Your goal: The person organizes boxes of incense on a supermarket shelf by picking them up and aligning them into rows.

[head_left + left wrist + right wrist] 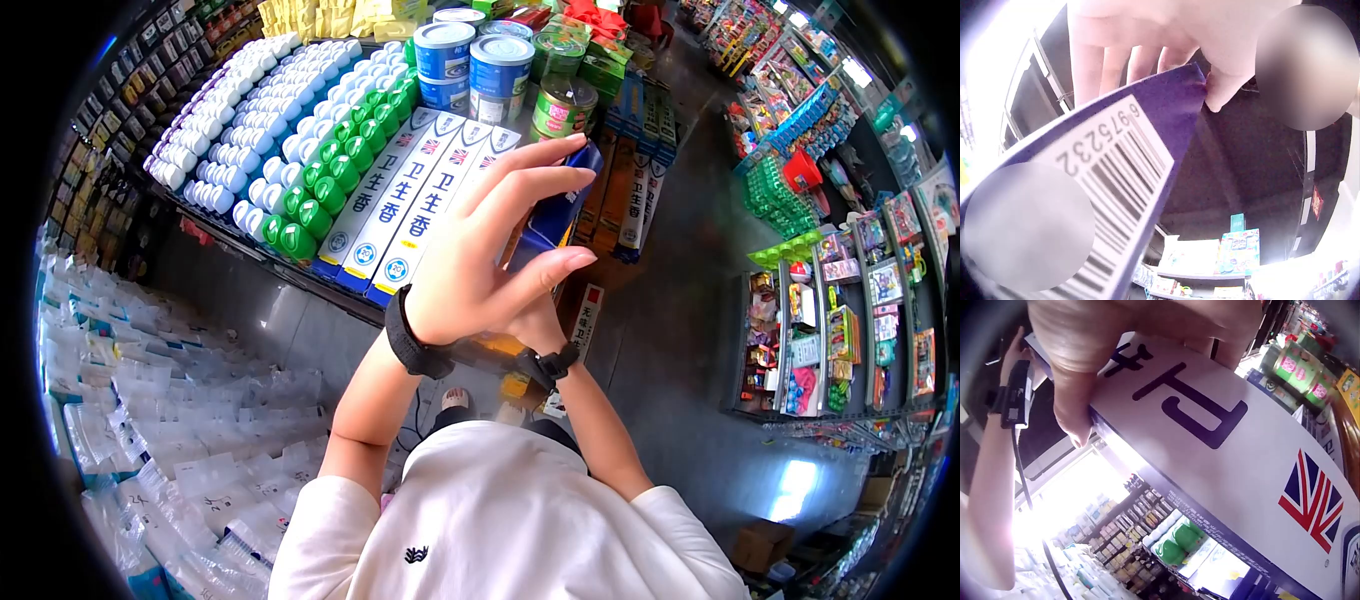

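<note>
In the head view my left hand (480,240) curves its fingers and thumb around a dark blue box (562,195). The left wrist view shows the left hand (1166,37) at the edge of this purple-blue box (1179,94), its barcode side facing the camera and the thumb at a corner. My right hand (535,325) is lower, partly hidden behind the left. Seen from the right wrist, the right hand (1141,331) grips the long box (1241,462) with thumb and fingers on opposite edges; its white face has large characters and a British flag.
Similar white-and-blue boxes (420,200) lie in a row on a display table, beside green-capped bottles (335,180), white-capped bottles (235,130) and blue cans (500,70). Clear plastic packages (200,430) fill the lower left. Shelves (850,310) and a green basket (780,200) stand at right.
</note>
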Motion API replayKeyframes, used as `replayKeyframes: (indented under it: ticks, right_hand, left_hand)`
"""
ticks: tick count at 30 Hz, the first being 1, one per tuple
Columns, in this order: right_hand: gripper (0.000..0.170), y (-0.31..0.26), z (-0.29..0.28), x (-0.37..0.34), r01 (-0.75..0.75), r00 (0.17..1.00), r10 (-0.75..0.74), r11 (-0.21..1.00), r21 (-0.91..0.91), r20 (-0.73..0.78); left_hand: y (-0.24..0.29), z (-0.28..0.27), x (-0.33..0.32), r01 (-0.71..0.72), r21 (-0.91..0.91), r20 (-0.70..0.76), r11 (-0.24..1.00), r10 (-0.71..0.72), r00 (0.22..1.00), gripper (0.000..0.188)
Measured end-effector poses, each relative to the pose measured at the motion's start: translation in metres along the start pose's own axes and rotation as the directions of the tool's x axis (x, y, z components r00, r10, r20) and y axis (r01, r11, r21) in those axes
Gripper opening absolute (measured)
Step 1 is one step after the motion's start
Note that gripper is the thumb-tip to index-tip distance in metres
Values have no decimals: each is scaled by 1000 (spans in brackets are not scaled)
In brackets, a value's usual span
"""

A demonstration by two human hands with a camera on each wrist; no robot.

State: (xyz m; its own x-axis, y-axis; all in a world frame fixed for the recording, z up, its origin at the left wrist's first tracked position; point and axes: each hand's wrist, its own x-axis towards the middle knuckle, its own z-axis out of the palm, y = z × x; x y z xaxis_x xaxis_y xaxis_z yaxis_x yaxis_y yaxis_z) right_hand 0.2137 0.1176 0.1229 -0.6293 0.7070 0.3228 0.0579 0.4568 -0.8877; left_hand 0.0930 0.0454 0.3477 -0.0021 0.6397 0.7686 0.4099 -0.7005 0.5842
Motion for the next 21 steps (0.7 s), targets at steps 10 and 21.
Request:
replayKeyframes:
  ticks: [10, 21]
  right_hand:
    - [82, -4, -3, -2, -16, 1000, 18, 997, 81, -19]
    - [79, -14, -3, -2, 10, 1000, -10, 996, 84, -2]
  left_hand:
    - [7, 3, 3, 8, 202, 21, 979, -13, 1000, 36]
    - [-11, 6, 0, -115, 168, -38, 979, 123, 992, 35]
